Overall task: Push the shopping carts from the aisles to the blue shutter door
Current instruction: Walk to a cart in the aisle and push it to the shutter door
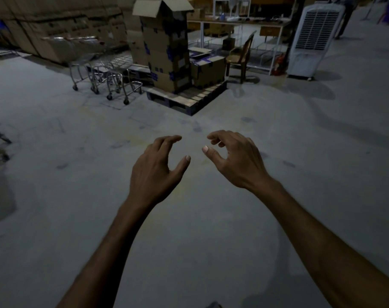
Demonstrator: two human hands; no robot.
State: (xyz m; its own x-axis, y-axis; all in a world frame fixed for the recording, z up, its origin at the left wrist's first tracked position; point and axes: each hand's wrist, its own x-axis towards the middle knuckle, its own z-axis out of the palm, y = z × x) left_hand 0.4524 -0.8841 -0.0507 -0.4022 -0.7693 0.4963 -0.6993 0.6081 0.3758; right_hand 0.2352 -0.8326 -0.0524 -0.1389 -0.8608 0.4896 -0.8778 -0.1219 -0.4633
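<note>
Hovering mid-frame, left hand (pixel 158 167) and right hand (pixel 235 161) held nothing, fingers (pixel 171 138) loosely curled apart. The shopping carts (pixel 106 83) stood upper left, beside the pallet (pixel 189 100); a careless push could clip it and topple the boxes (pixel 164 52).

Bare forearms (pixel 113 241), left hand (pixel 154 170), right hand (pixel 235 162), short fingernails (pixel 205 149)

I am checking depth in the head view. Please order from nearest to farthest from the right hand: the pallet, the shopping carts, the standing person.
1. Pallet, just ahead of the right hand.
2. Shopping carts, ahead on the left.
3. Person, far back on the right.
</note>
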